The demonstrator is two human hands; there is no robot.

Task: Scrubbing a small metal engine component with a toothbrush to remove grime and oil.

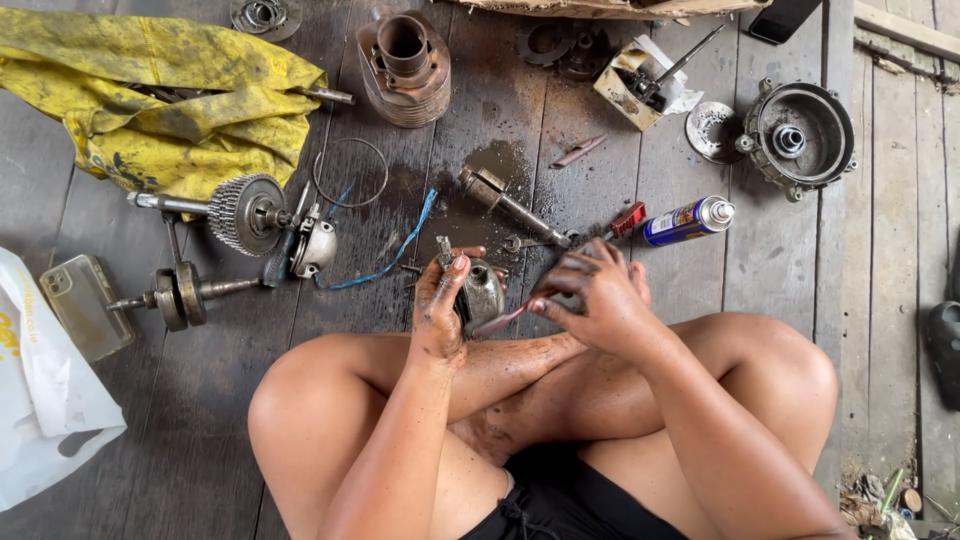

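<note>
My left hand point(437, 305), greasy, grips a small grey metal engine part point(482, 292) held upright over my crossed legs. My right hand point(592, 292) is closed on a thin brush-like tool with a reddish handle point(503, 319), whose end touches the part. Just beyond my hands lie a metal shaft point(505, 203), a red-handled tool point(626, 220) and a spray can point(688, 221) on the dark wooden floor point(200, 400).
A yellow rag point(160, 100) lies far left, with a geared shaft point(240, 212) and crankshaft point(180, 293) below it. A cylinder point(404, 68) stands at top centre, a round housing point(800, 135) at top right. A phone point(85, 303) and white bag point(40, 420) lie left.
</note>
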